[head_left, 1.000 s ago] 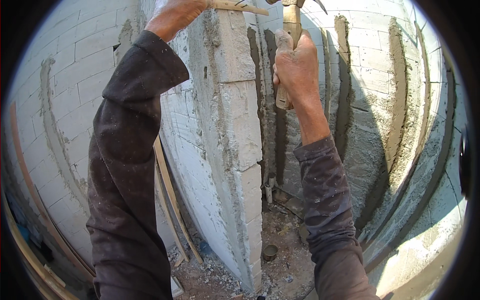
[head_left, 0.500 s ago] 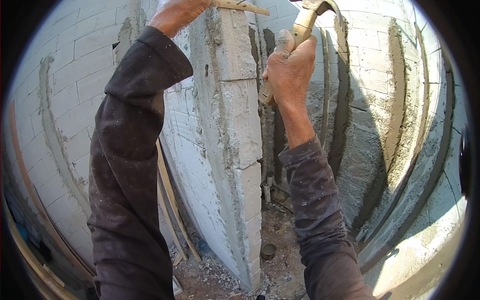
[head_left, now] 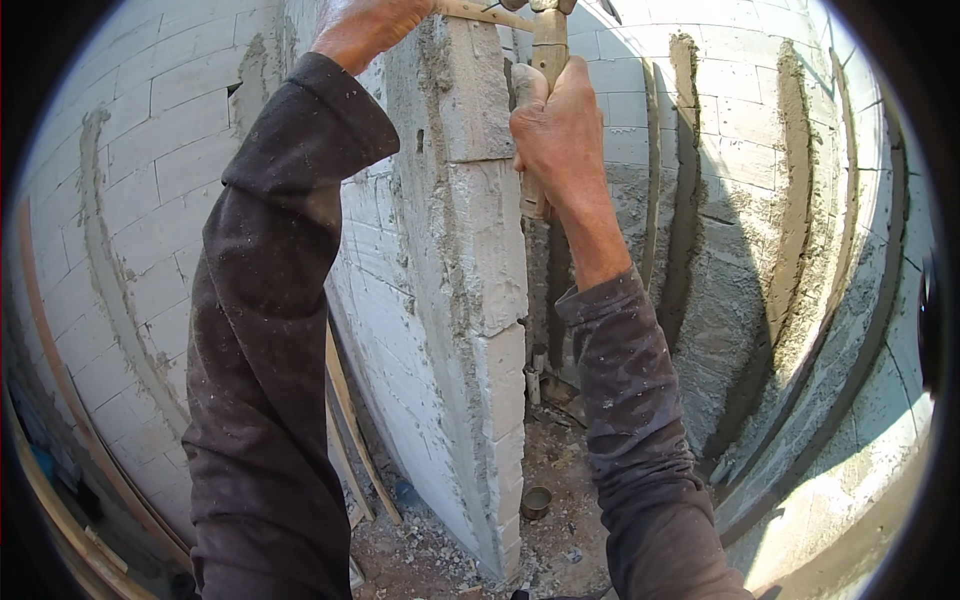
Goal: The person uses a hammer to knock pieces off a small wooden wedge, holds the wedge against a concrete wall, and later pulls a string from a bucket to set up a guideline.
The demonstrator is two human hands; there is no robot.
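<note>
My right hand (head_left: 562, 125) is closed round the wooden handle of a hammer (head_left: 550, 48), held upright with its head partly cut off by the top edge. The hammer's upper end is beside a thin wooden strip (head_left: 483, 13) that lies across the top of the block wall's end (head_left: 478, 95). At the strip's left end is my left hand (head_left: 372, 28), raised against the wall; its fingers run out of view, so their grip is hidden. A thin dark piece, perhaps a nail, shows by the strip near the hammer.
Grey block walls stand left and right, the right one (head_left: 735, 190) with dark vertical mortar bands. Wooden slats (head_left: 352, 430) lean behind the wall end at left. Rubble and a small round tin (head_left: 537, 502) lie on the floor; pipe stubs (head_left: 536, 382) rise near the wall's foot.
My right hand has swung the hammer leftward, bringing its head from the upper right to the wooden strip. My left hand and forearm have shifted slightly right.
</note>
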